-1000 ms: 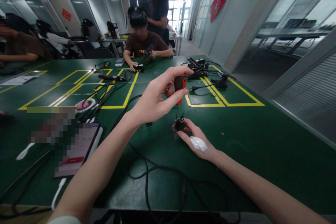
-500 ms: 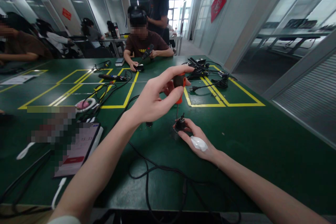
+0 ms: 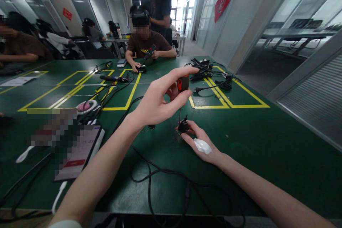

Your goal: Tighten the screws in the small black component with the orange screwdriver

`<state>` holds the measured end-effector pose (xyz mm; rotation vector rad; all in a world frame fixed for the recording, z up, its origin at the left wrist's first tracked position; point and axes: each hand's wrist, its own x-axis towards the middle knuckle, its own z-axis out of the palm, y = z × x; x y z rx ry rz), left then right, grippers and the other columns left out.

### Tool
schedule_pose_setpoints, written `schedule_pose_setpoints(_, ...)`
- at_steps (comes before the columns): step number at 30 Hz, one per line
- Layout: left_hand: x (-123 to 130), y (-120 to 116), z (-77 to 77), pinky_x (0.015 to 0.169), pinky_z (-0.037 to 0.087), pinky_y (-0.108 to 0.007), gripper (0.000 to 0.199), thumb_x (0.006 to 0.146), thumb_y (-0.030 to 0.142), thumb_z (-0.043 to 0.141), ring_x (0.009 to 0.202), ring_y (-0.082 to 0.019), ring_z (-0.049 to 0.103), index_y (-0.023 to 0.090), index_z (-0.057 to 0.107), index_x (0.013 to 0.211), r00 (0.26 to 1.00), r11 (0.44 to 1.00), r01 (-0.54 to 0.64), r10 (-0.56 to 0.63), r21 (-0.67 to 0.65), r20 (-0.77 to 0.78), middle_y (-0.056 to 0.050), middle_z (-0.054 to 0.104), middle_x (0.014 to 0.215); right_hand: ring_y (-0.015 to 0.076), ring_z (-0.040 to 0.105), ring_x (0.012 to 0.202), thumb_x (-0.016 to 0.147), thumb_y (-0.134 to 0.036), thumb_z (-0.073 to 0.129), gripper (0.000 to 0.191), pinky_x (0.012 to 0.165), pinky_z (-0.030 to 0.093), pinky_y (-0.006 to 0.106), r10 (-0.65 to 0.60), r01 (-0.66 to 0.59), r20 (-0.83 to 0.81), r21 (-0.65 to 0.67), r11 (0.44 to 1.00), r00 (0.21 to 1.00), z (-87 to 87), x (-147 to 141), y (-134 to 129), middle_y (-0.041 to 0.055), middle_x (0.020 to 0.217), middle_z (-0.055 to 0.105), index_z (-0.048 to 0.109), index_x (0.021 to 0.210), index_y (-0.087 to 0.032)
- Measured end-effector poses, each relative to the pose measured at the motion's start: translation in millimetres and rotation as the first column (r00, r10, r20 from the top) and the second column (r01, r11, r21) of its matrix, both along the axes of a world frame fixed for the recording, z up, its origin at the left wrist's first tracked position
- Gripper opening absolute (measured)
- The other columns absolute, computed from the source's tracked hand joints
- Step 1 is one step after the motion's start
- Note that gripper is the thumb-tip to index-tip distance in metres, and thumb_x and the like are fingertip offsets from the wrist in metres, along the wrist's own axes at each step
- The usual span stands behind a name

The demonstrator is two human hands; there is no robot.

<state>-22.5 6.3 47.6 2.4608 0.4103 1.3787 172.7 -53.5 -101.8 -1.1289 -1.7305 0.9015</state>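
My left hand [image 3: 162,96] is raised at the middle of the view, its thumb and fingers round the black and orange handle of a screwdriver [image 3: 183,83]. The thin shaft points down towards a small black part with a metal tip [image 3: 183,126]. My right hand [image 3: 199,139] pinches that part low over the green table [image 3: 253,142]; a white patch lies on the hand near the thumb base. Whether the shaft touches the part cannot be made out. A small dark round piece [image 3: 151,127] stands on the table below my left wrist.
Black cables [image 3: 171,171] loop across the front. To the left lie a tablet [image 3: 80,153] and a tape roll [image 3: 87,106]. Tangled cables [image 3: 204,69] lie beyond my hands. A person [image 3: 149,42] with a headset works across the table, another person [image 3: 161,5] standing behind.
The screwdriver handle has turned in my left fingers, and the thumb has shifted slightly right and down. My right hand and the black part stay where they were.
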Motion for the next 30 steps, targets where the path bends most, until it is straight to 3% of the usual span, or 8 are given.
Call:
schedule_pose_setpoints(4,-2.0,-0.5,1.2,0.069,0.064,-0.025,0.042,0.102,0.023,0.051,0.081,-0.013,0.07,0.025,0.056,0.143,0.998,0.996,0.062,-0.063,-0.062,-0.011,-0.003,0.074,0.113,0.027,0.074,0.106,0.096,-0.036,0.06,0.031,0.096,0.06,0.046,0.016,-0.016,0.005,0.006,1.0,1.0,1.3,0.6,-0.4,0.0106,0.124,0.076,0.061,0.124,-0.024)
schedule_pose_setpoints(8,-1.2,1.8,0.3,0.064,0.06,-0.023,0.041,0.098,0.025,0.064,0.073,-0.009,0.067,0.027,0.059,0.139,1.0,0.999,0.023,-0.023,-0.04,0.0,-0.002,0.071,0.123,0.0266,0.074,0.108,0.096,-0.034,0.06,0.032,0.097,0.06,0.046,0.021,-0.021,0.001,0.028,0.999,1.0,2.0,0.4,-0.6,0.0102,0.124,0.076,0.061,0.126,-0.024)
schedule_pose_setpoints(13,1.1,0.7,-0.2,0.061,0.056,-0.022,0.035,0.094,0.027,0.07,0.07,-0.009,0.066,0.021,0.064,0.128,0.999,1.0,-0.003,0.004,-0.024,0.034,-0.003,0.073,0.113,0.0264,0.074,0.109,0.097,-0.036,0.059,0.031,0.097,0.06,0.045,0.017,-0.017,0.01,0.036,0.999,1.0,2.3,-0.4,-0.8,0.0098,0.124,0.076,0.061,0.125,-0.024)
schedule_pose_setpoints(20,-1.6,-2.6,2.7,0.07,0.062,-0.025,0.045,0.102,0.022,0.051,0.084,-0.014,0.071,0.025,0.053,0.146,0.998,0.999,0.038,-0.04,-0.036,-0.039,-0.003,0.074,0.115,0.0273,0.074,0.106,0.096,-0.036,0.06,0.031,0.096,0.06,0.047,0.008,-0.008,0.017,0.022,1.0,1.0,3.0,-0.3,-1.4,0.0108,0.121,0.076,0.06,0.125,-0.023)
schedule_pose_setpoints(24,-1.1,2.0,0.6,0.063,0.058,-0.024,0.042,0.098,0.029,0.063,0.069,-0.009,0.064,0.029,0.06,0.14,1.0,1.0,0.002,-0.002,0.019,-0.005,-0.001,0.074,0.115,0.0277,0.074,0.107,0.096,-0.036,0.061,0.032,0.097,0.06,0.047,0.006,-0.006,0.015,0.007,1.0,1.0,2.0,-0.2,-1.2,0.0108,0.122,0.076,0.061,0.125,-0.023)
schedule_pose_setpoints(30,-0.2,2.0,-0.8,0.062,0.056,-0.025,0.041,0.095,0.029,0.067,0.071,-0.011,0.064,0.026,0.064,0.135,1.0,0.999,-0.026,0.025,0.043,0.008,-0.004,0.074,0.124,0.0273,0.074,0.107,0.097,-0.035,0.06,0.03,0.097,0.06,0.047,0.007,-0.007,0.001,0.025,1.0,1.0,0.6,-0.6,-1.1,0.0099,0.121,0.076,0.061,0.125,-0.024)
